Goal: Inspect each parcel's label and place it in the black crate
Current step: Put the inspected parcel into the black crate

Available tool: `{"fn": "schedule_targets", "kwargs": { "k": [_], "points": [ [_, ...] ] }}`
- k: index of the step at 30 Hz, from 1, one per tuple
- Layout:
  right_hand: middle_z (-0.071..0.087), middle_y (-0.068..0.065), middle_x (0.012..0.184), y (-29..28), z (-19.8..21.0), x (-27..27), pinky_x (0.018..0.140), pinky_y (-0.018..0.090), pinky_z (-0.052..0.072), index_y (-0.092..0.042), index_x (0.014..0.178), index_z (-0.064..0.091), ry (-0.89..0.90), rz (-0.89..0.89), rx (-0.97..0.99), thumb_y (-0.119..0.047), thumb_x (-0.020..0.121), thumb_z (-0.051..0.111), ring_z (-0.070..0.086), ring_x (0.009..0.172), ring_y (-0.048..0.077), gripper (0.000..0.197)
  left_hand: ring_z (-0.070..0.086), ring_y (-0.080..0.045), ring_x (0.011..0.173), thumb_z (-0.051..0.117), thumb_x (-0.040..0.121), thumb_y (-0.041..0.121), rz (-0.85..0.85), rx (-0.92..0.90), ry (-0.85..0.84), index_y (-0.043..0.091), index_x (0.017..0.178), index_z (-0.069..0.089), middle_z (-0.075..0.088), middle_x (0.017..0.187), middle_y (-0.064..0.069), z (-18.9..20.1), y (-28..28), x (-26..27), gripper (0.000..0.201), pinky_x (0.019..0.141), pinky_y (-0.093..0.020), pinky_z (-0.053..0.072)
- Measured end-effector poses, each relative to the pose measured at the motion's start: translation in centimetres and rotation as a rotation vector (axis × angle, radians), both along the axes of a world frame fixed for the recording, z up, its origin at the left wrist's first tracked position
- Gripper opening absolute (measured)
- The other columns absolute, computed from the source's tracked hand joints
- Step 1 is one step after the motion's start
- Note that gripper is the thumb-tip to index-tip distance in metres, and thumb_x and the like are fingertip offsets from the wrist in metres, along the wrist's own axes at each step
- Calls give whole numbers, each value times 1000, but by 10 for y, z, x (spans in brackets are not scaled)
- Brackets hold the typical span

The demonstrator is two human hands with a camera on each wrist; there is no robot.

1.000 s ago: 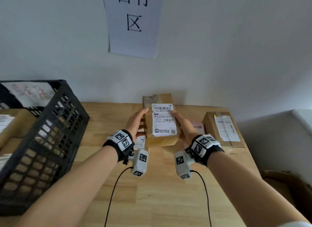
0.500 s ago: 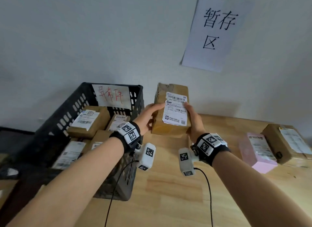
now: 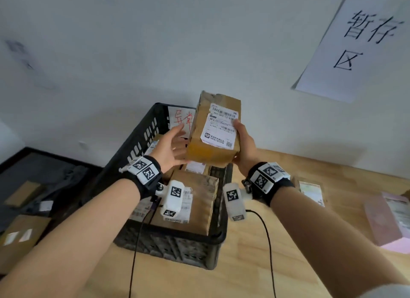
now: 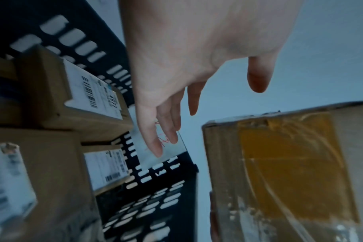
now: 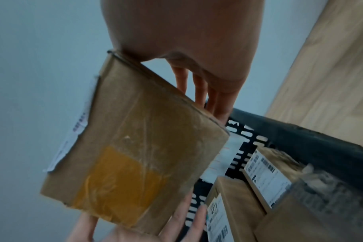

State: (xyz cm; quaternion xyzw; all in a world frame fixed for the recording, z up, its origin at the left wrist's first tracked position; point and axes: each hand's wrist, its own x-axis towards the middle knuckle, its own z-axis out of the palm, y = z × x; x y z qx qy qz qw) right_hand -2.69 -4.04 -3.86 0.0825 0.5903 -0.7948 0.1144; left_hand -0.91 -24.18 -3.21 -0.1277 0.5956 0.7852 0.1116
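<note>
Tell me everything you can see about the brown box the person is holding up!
The brown box is a cardboard parcel sealed with shiny clear and yellowish tape. A white shipping label with barcodes and a QR code faces the person; one edge is peeling. The box is tilted, held in the air above the black crate. The right hand grips its right side, thumb on the label. The left hand is open at its left side; whether it touches is unclear.

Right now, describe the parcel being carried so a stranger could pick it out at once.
Find the black crate at the wooden table's left end. Above it, the right hand grips a brown cardboard parcel. Unlike the boxes lying in the crate, it is airborne, tilted, with amber tape on its end.
</note>
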Motion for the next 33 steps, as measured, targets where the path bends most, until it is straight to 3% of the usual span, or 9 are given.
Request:
{"fn": "schedule_targets", "kwargs": {
  "k": [4,8,10,13,17,20,26,30,33],
  "points": [
    [73,6,105,-54,-8,-16,78,33,51,-16,119,61,38,5,122,-53,84,58,68,101,27,50,48,-11,57,58,86,52,-57,85,-62,24,80,65,55,57,7,-14,-42,-26,30,61,-26,40],
    [72,7,106,-90,-12,-36,74,30,49,-14,118,63,-43,-47,162,-51,88,54,68,92,22,49,57,-19,85,57,83,58,-176,50,-68,25,95,68,65,82,-1,-22,-78,-50,37,83,-41,47],
    [72,6,103,-100,-14,-44,69,28,47,-16,113,63,-67,-74,207,-51,90,51,67,86,19,43,57,-20,85,53,87,55,-217,24,-71,27,89,68,66,73,1,-24,-93,-61,31,91,-48,46],
    [72,2,95,-101,-18,-50,66,26,48,-18,106,63,-82,-144,266,-47,94,47,67,80,16,36,59,-22,88,56,85,53,-275,5,-97,26,95,68,69,82,-1,-30,-96,-77,30,88,-47,48],
    [68,1,117,-98,-33,-64,86,42,53,-20,140,40,-152,-206,323,-59,79,55,67,102,21,74,57,-24,97,64,83,46,-345,-19,-124,20,119,61,64,110,-7,-41,-86,-89,45,83,-40,50],
    [63,2,125,-96,-46,-76,97,49,49,-19,145,31,-191,-220,338,-51,88,52,64,109,22,69,61,-20,96,59,90,37,-435,-54,-150,17,120,59,67,108,-4,-49,-75,-101,36,72,-31,49],
    [61,6,126,-89,-64,-92,98,47,49,-17,146,32,-225,-286,380,-44,94,50,63,109,23,61,59,-26,109,58,90,40,-498,-96,-209,18,122,60,66,119,-7,-69,-61,-127,39,81,-36,51],
    [60,4,118,-84,-70,-99,77,30,55,-16,146,30,-189,-295,463,-36,96,52,64,94,16,59,60,-20,82,48,97,29,-454,-81,-252,11,103,63,67,93,-8,-83,-53,-139,25,64,-27,45],
    [61,4,117,-81,-77,-106,70,25,53,-18,145,33,-182,-295,508,-36,96,51,64,88,13,56,44,-19,66,33,93,2,-396,-142,-285,9,75,48,45,80,-14,-95,-51,-148,24,59,-26,33]
  ]
}}
